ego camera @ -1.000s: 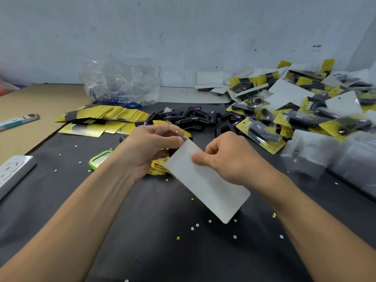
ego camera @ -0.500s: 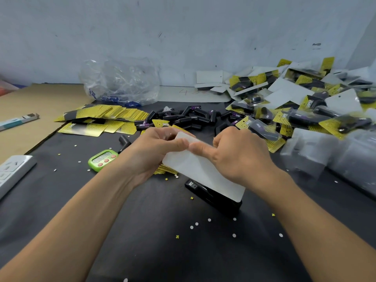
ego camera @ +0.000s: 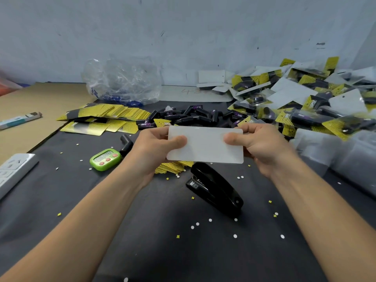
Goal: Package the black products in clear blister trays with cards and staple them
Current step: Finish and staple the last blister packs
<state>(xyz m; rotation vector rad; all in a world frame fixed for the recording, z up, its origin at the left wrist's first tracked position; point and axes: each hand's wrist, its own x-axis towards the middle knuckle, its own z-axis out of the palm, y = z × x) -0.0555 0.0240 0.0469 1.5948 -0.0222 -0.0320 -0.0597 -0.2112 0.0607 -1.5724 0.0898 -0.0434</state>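
Fingers (ego camera: 175, 140) of left hand (ego camera: 150, 153) and right hand (ego camera: 264, 147) pinch the white card (ego camera: 205, 146) by its short ends, so line its edges up square before the stapler (ego camera: 215, 189) beneath bites.

"TAPER" is printed on the yellow-and-black cards (ego camera: 314, 102) of the packaged pile far to the right beyond the black stapler (ego camera: 215, 190). The purple labels on the black products (ego camera: 145, 125) straight beyond the stapler are too small to read. Red handwriting beginning "4" marks a white sheet (ego camera: 195, 92) further back. The digits on the green timer (ego camera: 105, 159), left of the stapler, are illegible.
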